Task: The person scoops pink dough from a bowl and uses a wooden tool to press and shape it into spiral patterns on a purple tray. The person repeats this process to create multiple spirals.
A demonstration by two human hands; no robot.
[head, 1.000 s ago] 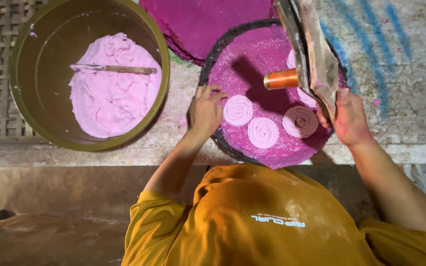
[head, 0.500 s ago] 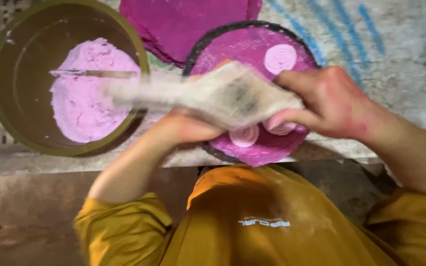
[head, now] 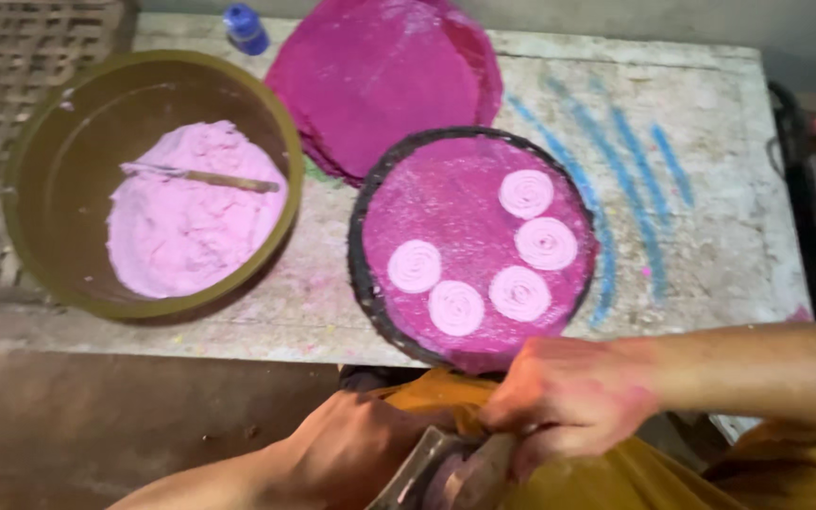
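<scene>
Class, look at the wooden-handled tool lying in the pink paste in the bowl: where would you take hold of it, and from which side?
Grip the wooden-handled tool by its brown handle end, which probably lies clear of the pink paste. Come from above on the bowl's right side, since the tool lies flat and the blade end points left.

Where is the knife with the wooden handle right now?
In the head view, the knife lies on the pink dough inside the olive bowl at the table's left, left of the round tray.

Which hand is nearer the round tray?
Right. The right hand sits just below the tray rim; the left hand is lower and further left. Both grip a cloth bag.
</scene>
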